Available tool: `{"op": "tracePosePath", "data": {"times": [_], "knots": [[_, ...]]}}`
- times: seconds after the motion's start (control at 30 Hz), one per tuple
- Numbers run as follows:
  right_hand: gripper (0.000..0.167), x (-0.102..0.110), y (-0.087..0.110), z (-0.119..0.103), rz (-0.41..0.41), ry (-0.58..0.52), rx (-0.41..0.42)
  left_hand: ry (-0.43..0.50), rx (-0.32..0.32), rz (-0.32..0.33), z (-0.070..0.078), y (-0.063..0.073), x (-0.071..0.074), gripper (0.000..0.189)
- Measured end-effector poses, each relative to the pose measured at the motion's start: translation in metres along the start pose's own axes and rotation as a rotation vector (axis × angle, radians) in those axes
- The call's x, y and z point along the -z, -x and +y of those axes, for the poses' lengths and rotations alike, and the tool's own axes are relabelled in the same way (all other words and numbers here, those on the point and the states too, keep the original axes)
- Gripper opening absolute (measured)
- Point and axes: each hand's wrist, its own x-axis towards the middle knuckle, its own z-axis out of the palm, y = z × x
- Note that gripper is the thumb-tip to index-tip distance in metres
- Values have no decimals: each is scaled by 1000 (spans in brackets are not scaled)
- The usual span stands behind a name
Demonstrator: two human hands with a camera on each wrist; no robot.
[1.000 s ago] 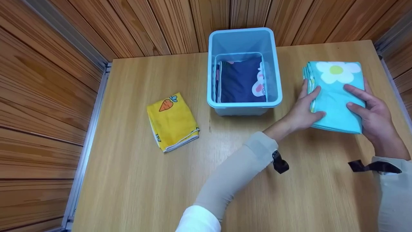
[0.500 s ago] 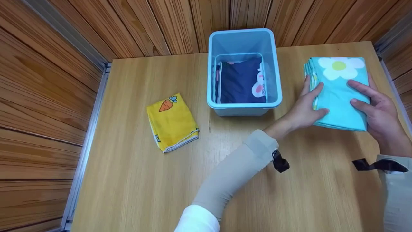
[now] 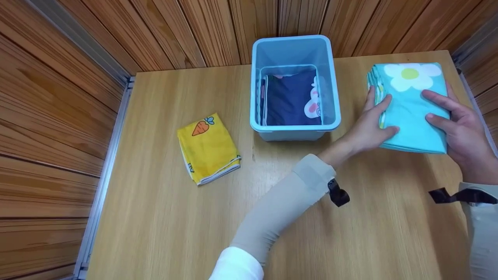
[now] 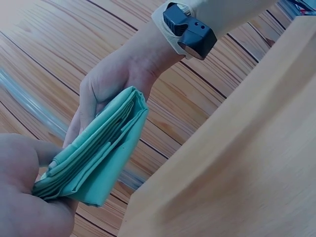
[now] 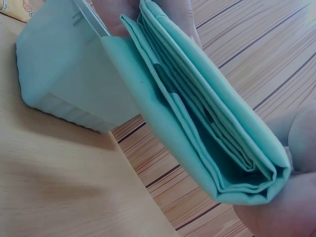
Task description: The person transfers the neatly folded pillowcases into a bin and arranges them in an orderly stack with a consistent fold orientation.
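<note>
Both hands hold a thick folded turquoise cloth [image 3: 414, 112] with a white and yellow flower, raised off the table at the right in the head view. My left hand [image 3: 367, 130] grips its left edge, thumb on top. At the right edge my right hand [image 3: 465, 134] grips it, with thumb and index finger on the top face and other fingers out of sight behind. Layered folds of the turquoise cloth [image 5: 197, 118] show edge-on in the right wrist view. Left of my left hand stands a light blue bin [image 3: 293, 127].
A dark navy folded cloth [image 3: 291, 99] with a pink and white print lies inside the bin. Further left, a yellow folded cloth [image 3: 210, 149] with a carrot print lies on the wooden table [image 3: 163, 225]. Wooden panel walls [image 3: 218, 31] border the table's back and sides.
Both hands have moved the turquoise cloth toward the back of the table and slightly right. The bin and the yellow cloth stay in place.
</note>
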Motion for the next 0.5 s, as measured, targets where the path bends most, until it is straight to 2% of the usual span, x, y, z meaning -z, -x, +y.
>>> {"op": "tracePosePath", "data": {"times": [0.27, 0.5], "knots": [[46, -2, 0, -5, -10, -37, 18, -9, 3, 12, 6, 3, 3, 79], [44, -4, 1, -12, 27, -39, -7, -8, -4, 12, 13, 3, 6, 80]]}}
